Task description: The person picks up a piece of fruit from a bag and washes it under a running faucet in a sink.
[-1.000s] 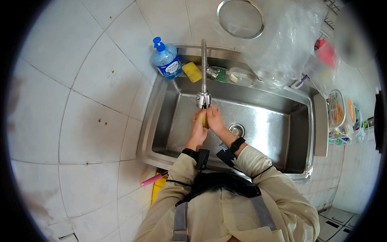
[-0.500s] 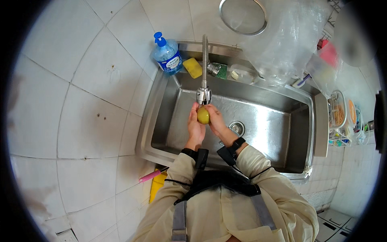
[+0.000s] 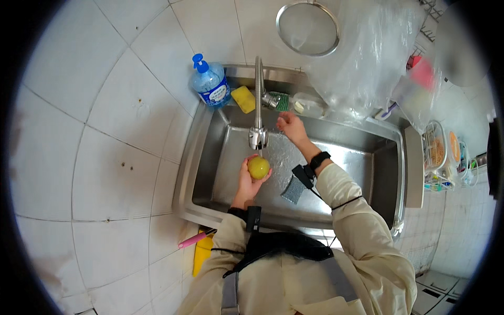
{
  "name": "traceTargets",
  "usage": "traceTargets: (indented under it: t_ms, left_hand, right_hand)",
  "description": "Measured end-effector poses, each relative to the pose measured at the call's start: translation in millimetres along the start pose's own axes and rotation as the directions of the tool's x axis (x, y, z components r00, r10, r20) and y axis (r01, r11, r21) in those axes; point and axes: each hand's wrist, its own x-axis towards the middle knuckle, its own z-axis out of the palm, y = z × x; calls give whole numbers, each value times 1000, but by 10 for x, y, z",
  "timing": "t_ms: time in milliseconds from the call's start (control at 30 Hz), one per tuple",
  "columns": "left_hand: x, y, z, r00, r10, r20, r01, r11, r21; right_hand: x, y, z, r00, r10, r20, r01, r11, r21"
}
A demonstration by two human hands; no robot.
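Large white square wall tiles [image 3: 105,131] with grey grout cover the left side and top, a few marked with small dark specks. A round wire-mesh strainer [image 3: 307,29] hangs on them beside a crumpled clear plastic sheet [image 3: 367,52]. Smaller white tiles [image 3: 462,231] line the right (lower corner especially). Soft, even daylight falls over the brushed stainless-steel sink basin [image 3: 367,173]
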Motion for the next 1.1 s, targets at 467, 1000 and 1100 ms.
traceTargets:
  t_ms: [467,1000,1100]
  left_hand:
    - [36,-110,103,995,21,-94,-13,996,87]
    - [97,-81,110,994,45,-97,-37,996,85]
    - [127,-87,15,997,49,-60,-42,994,104]
  right_hand:
    - [765,-280,-87,910,-412,49,381,784,-489]
    - [792,-309,-171,954,-300,9,274,859,-432]
    - [770,-296,-173,958,-285,-8,253,864,-435]
